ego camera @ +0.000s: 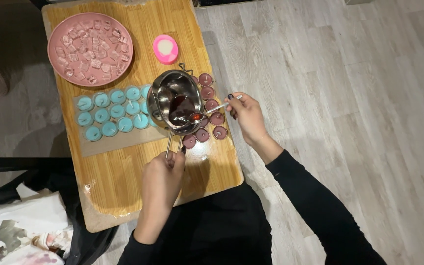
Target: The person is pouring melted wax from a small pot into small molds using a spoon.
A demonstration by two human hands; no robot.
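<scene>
Right hand: your right hand [248, 116] is pinched narrow, fingertips holding the end of a small spoon [211, 111].
Spoon: its bowl sits at the rim of the steel melting pot [175, 100], over dark red wax.
Left hand: your left hand [162, 177] is curled tight round the pot's wire handle [169, 144].
Pot: held tilted above the dark red tealight cups [211, 104] on the wooden board [119, 167].
Nearby: blue tealights [110, 114] sit left of the pot; a pink plate [55, 37] lies beyond them.

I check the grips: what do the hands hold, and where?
Left hand holds the steel melting pot by its handle end; right hand holds the spoon by its handle tip.
</scene>
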